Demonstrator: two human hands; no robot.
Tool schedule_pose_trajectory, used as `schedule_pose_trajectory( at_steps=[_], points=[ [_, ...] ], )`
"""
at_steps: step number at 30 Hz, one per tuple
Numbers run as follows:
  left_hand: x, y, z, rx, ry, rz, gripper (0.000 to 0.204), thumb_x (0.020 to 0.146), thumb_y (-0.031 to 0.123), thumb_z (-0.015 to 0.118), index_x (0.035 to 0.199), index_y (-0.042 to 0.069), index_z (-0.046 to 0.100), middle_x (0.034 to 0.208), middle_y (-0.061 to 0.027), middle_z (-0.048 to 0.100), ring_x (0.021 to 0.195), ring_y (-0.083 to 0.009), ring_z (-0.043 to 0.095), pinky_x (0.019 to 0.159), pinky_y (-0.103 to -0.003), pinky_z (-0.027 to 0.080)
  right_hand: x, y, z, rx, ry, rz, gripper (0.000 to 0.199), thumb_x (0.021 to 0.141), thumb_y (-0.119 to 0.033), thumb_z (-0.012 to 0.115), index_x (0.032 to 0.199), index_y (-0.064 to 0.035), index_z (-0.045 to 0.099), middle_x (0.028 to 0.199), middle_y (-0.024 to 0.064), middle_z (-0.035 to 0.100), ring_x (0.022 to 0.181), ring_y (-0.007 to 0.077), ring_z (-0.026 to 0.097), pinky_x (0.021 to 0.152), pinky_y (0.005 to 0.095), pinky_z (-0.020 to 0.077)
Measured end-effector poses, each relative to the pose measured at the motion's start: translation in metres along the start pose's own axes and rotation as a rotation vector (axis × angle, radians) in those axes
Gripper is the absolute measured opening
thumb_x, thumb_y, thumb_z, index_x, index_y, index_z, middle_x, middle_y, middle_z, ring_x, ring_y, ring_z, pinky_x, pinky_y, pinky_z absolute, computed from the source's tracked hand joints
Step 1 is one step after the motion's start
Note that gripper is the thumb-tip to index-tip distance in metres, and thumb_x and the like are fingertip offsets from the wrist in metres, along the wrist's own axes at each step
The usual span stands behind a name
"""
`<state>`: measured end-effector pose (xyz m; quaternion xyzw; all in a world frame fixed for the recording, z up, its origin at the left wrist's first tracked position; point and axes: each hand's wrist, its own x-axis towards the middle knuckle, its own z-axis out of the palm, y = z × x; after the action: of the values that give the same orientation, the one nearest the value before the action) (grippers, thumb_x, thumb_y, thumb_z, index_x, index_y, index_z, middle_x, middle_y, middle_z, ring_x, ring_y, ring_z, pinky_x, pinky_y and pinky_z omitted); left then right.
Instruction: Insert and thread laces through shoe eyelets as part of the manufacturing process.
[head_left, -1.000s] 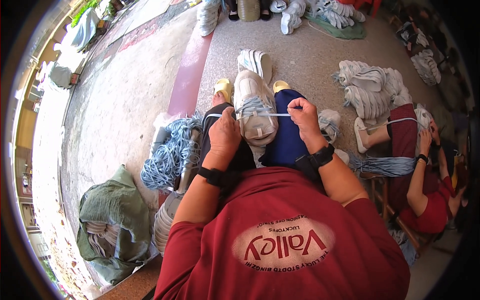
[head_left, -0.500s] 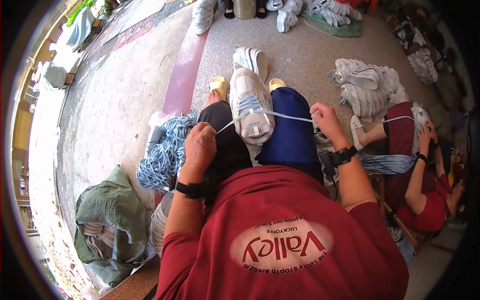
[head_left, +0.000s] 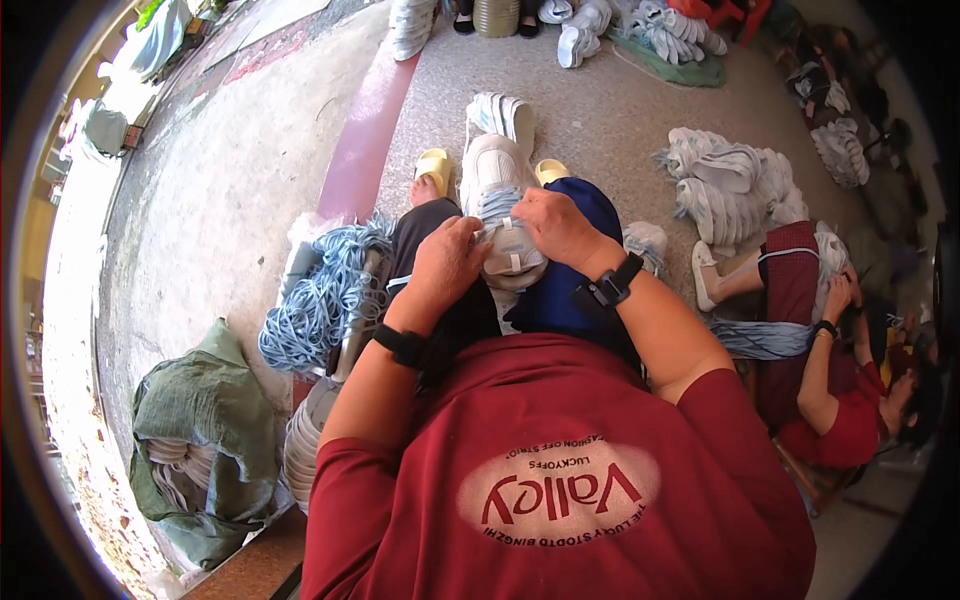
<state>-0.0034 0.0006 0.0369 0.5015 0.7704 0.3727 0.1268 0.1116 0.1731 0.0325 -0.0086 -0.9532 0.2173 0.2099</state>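
Observation:
A white and beige shoe upper (head_left: pixel 495 166), with light blue lacing down its middle, stands between my knees. My left hand (head_left: pixel 452 264) is at its left edge, beside the lacing, with fingers pinched together. A bit of pale blue shoelace (head_left: pixel 398 283) shows across the dark trouser leg below that hand. My right hand (head_left: pixel 564 234) is closed at the right edge of the lacing, its fingertips against the upper. Both hands appear to pinch the shoelace, though my fingers hide most of what they grip.
To my left lies a tangled heap of light blue laces (head_left: pixel 325 290). A green cloth bundle (head_left: pixel 205 440) sits nearer. Stacked shoe uppers (head_left: pixel 735 180) lie to the right, more (head_left: pixel 500 113) just ahead. A co-worker (head_left: pixel 840 400) in red handles a shoe at the right.
Both hands have come inward from wide apart to the shoe upper. The shoelace, stretched out to both sides before, is now mostly hidden.

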Motion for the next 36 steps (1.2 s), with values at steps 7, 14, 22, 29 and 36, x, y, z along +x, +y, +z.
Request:
schedule_pose_trajectory(
  at_steps=[7, 14, 22, 29, 36],
  points=[
    [0.004, -0.010, 0.009, 0.044, 0.070, 0.098, 0.019, 0.073, 0.011, 0.063, 0.090, 0.003, 0.059, 0.070, -0.0120, 0.054, 0.064, -0.0272, 0.054, 0.059, -0.037, 0.043, 0.018, -0.006, -0.007, -0.335, -0.244, -0.167, 0.007, 0.072, -0.009, 0.053, 0.071, -0.0042, 0.058, 0.070, 0.0146, 0.057, 0.069, 0.0287, 0.061, 0.061, 0.0370, 0.0504],
    [-0.002, -0.009, 0.009, 0.010, 0.072, 0.092, 0.014, 0.073, 0.007, 0.061, 0.087, 0.003, 0.058, 0.065, -0.0103, 0.051, 0.058, -0.0255, 0.052, 0.055, -0.036, 0.041, 0.018, -0.020, 0.000, -0.420, -0.278, -0.213, 0.009, 0.072, -0.011, 0.054, 0.069, -0.0036, 0.058, 0.064, 0.0157, 0.059, 0.067, 0.0286, 0.063, 0.058, 0.0371, 0.0517],
    [-0.003, -0.014, 0.014, -0.020, 0.114, 0.109, 0.023, 0.073, 0.004, 0.063, 0.094, 0.001, 0.054, 0.061, -0.0082, 0.049, 0.054, -0.0205, 0.050, 0.054, -0.032, 0.041, -0.002, -0.013, 0.004, -0.147, 0.041, -0.005, 0.008, 0.069, -0.010, 0.055, 0.076, -0.0050, 0.055, 0.069, 0.0171, 0.054, 0.065, 0.0321, 0.058, 0.057, 0.0390, 0.0474],
    [-0.004, -0.017, 0.015, -0.031, 0.084, 0.010, 0.027, 0.072, 0.006, 0.065, 0.096, 0.003, 0.054, 0.067, -0.0092, 0.051, 0.060, -0.0245, 0.052, 0.058, -0.035, 0.042, 0.014, -0.008, -0.001, -0.159, -0.196, -0.050, 0.012, 0.069, -0.011, 0.056, 0.079, -0.0045, 0.058, 0.073, 0.0179, 0.058, 0.071, 0.0328, 0.060, 0.062, 0.0403, 0.0482],
    [-0.002, -0.019, 0.017, -0.040, 0.102, 0.079, 0.025, 0.072, 0.005, 0.063, 0.095, 0.003, 0.054, 0.067, -0.0093, 0.051, 0.060, -0.0240, 0.052, 0.058, -0.034, 0.042, 0.032, 0.002, 0.006, -0.223, -0.379, 0.034, 0.013, 0.065, -0.008, 0.058, 0.074, -0.0004, 0.062, 0.075, 0.0200, 0.062, 0.076, 0.0340, 0.062, 0.067, 0.0407, 0.0488]
  ],
)
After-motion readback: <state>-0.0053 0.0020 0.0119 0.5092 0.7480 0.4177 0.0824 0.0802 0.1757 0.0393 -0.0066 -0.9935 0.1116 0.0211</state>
